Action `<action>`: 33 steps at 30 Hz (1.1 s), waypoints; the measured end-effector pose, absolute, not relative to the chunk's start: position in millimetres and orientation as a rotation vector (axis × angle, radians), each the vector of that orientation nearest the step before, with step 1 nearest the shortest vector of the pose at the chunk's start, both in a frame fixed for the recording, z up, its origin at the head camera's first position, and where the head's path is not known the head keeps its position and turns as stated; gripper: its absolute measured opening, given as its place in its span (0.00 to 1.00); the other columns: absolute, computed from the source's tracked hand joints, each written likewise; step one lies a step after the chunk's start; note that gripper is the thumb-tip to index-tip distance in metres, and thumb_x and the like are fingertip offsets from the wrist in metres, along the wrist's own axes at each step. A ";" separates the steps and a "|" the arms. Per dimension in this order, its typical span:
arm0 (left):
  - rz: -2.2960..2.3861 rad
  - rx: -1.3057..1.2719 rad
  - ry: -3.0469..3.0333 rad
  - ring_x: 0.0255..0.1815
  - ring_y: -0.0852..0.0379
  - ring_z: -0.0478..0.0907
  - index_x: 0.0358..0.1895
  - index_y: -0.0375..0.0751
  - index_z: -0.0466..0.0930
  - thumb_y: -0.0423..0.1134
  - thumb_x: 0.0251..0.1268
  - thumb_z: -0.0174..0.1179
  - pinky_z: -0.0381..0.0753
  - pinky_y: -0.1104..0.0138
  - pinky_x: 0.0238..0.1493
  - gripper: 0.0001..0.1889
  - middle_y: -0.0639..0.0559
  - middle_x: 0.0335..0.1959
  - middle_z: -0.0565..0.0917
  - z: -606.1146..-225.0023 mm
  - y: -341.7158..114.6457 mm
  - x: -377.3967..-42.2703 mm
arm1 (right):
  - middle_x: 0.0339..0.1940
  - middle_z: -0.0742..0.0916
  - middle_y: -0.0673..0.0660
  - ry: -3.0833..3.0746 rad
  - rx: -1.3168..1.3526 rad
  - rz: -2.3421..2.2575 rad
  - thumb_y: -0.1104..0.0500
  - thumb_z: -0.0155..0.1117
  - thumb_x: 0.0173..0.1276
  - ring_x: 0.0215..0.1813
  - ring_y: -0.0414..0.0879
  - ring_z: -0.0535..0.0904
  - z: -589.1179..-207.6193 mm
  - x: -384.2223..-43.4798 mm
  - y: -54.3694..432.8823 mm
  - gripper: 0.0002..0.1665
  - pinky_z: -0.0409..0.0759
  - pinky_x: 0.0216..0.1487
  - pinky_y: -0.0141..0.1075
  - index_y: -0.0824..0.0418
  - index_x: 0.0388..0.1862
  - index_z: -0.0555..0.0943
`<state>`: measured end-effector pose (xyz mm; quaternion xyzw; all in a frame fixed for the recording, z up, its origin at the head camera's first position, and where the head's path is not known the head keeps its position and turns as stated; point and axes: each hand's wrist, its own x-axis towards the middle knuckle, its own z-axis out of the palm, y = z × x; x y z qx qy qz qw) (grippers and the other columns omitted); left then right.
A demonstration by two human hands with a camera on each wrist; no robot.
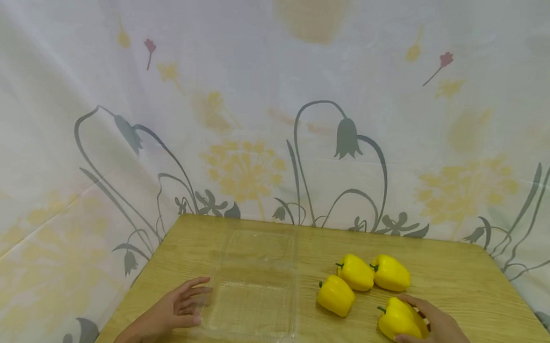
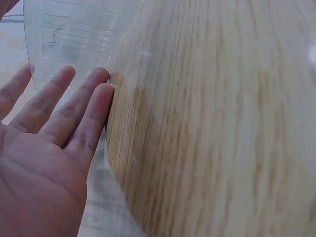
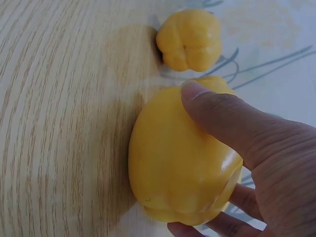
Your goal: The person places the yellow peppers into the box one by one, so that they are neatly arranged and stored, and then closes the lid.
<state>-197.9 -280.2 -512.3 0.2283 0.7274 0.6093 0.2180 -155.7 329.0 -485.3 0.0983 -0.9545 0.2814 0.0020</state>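
Note:
My right hand grips a yellow bell pepper near the table's front right, thumb on one side and fingers on the other. In the right wrist view this pepper lies against the wood, the thumb across it and the fingertips partly hidden behind. Left of centre lies a clear plastic clamshell container, its lid folded open toward the back. Beside its left edge is my left hand, fingers extended, holding nothing. The left wrist view shows those fingers against or very near the clear plastic.
Three more yellow bell peppers sit between the container and my right hand: one in front, one behind it, and one at the back right. The wooden table ends at a flower-patterned cloth.

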 end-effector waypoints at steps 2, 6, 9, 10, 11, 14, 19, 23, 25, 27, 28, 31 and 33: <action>1.682 0.646 2.016 0.74 0.32 0.64 0.84 0.39 0.43 0.28 0.76 0.58 0.75 0.67 0.65 0.41 0.27 0.79 0.56 -511.9 -280.5 -198.4 | 0.64 0.81 0.71 -2.982 0.323 0.883 0.40 0.82 0.55 0.57 0.66 0.80 -485.0 -155.7 328.8 0.50 0.83 0.48 0.59 0.61 0.71 0.74; 1.679 0.664 2.007 0.75 0.29 0.63 0.84 0.39 0.42 0.27 0.76 0.57 0.75 0.66 0.66 0.42 0.26 0.79 0.55 -511.1 -280.7 -199.4 | 0.64 0.81 0.70 -2.937 0.359 0.867 0.40 0.82 0.55 0.59 0.70 0.79 -485.6 -155.4 327.9 0.50 0.82 0.50 0.63 0.61 0.70 0.75; 1.678 0.662 1.991 0.74 0.29 0.63 0.84 0.39 0.41 0.28 0.77 0.57 0.76 0.66 0.66 0.42 0.26 0.79 0.54 -510.7 -280.6 -198.4 | 0.64 0.81 0.70 -2.926 0.356 0.845 0.40 0.82 0.55 0.61 0.73 0.77 -485.9 -154.7 326.9 0.49 0.79 0.53 0.67 0.62 0.70 0.75; 1.677 0.661 1.987 0.75 0.29 0.63 0.84 0.39 0.40 0.28 0.77 0.57 0.76 0.66 0.66 0.42 0.26 0.79 0.54 -510.5 -280.5 -198.0 | 0.64 0.81 0.71 -2.923 0.350 0.837 0.41 0.82 0.56 0.60 0.73 0.77 -485.8 -154.5 326.6 0.49 0.79 0.52 0.67 0.62 0.70 0.75; 1.674 0.662 1.985 0.75 0.29 0.63 0.84 0.39 0.40 0.28 0.77 0.57 0.76 0.66 0.66 0.42 0.26 0.79 0.54 -510.5 -280.4 -197.7 | 0.63 0.81 0.72 -2.919 0.346 0.828 0.41 0.82 0.56 0.60 0.73 0.78 -485.5 -154.1 326.2 0.48 0.79 0.52 0.67 0.63 0.69 0.75; 1.667 0.671 1.983 0.74 0.29 0.63 0.85 0.40 0.39 0.28 0.77 0.57 0.76 0.66 0.65 0.43 0.26 0.79 0.53 -510.4 -280.1 -197.0 | 0.62 0.81 0.72 -2.888 0.334 0.823 0.43 0.83 0.56 0.58 0.70 0.79 -483.5 -153.9 324.2 0.48 0.83 0.48 0.60 0.64 0.69 0.75; 1.669 0.697 1.989 0.74 0.30 0.64 0.84 0.39 0.39 0.28 0.76 0.57 0.77 0.63 0.65 0.43 0.25 0.79 0.53 -511.8 -280.2 -196.4 | 0.61 0.82 0.70 -2.858 0.321 0.817 0.43 0.83 0.56 0.56 0.64 0.81 -479.0 -155.7 321.0 0.47 0.83 0.42 0.47 0.63 0.69 0.76; 1.678 0.698 1.971 0.74 0.30 0.65 0.84 0.38 0.39 0.29 0.77 0.57 0.78 0.60 0.65 0.43 0.24 0.79 0.53 -513.2 -280.4 -195.6 | 0.61 0.83 0.69 -2.850 0.305 0.828 0.43 0.83 0.56 0.54 0.60 0.81 -475.7 -156.9 318.3 0.46 0.81 0.39 0.40 0.61 0.69 0.76; 1.688 0.686 1.954 0.74 0.30 0.64 0.84 0.39 0.39 0.28 0.77 0.57 0.77 0.60 0.66 0.43 0.25 0.79 0.52 -513.3 -280.2 -195.4 | 0.60 0.83 0.68 -2.842 0.298 0.837 0.43 0.83 0.56 0.53 0.58 0.81 -474.7 -157.1 316.9 0.46 0.80 0.38 0.37 0.60 0.69 0.76; 1.699 0.678 1.936 0.75 0.30 0.63 0.84 0.39 0.38 0.28 0.77 0.56 0.77 0.59 0.66 0.43 0.25 0.79 0.51 -512.9 -280.1 -195.5 | 0.59 0.83 0.67 -2.830 0.300 0.844 0.43 0.83 0.57 0.52 0.57 0.81 -473.9 -158.1 315.9 0.45 0.80 0.38 0.36 0.60 0.69 0.76; 1.704 0.668 1.927 0.75 0.30 0.63 0.84 0.39 0.38 0.27 0.77 0.56 0.77 0.59 0.66 0.43 0.25 0.80 0.50 -512.6 -280.0 -195.6 | 0.59 0.83 0.68 -2.827 0.299 0.842 0.43 0.82 0.57 0.52 0.57 0.81 -473.5 -158.7 315.4 0.45 0.80 0.38 0.36 0.61 0.69 0.76; 1.716 0.653 1.909 0.75 0.30 0.62 0.84 0.39 0.38 0.27 0.76 0.57 0.77 0.59 0.66 0.44 0.25 0.80 0.50 -512.2 -279.9 -195.9 | 0.59 0.83 0.68 -2.816 0.307 0.832 0.43 0.82 0.57 0.52 0.58 0.82 -472.0 -161.1 314.0 0.45 0.81 0.39 0.37 0.62 0.68 0.76; 1.719 0.667 1.910 0.75 0.29 0.63 0.84 0.37 0.37 0.27 0.76 0.57 0.77 0.59 0.66 0.44 0.24 0.79 0.50 -512.6 -280.2 -196.2 | 0.60 0.83 0.69 -2.809 0.317 0.827 0.42 0.82 0.57 0.52 0.59 0.82 -470.6 -162.5 312.7 0.46 0.82 0.40 0.38 0.62 0.68 0.77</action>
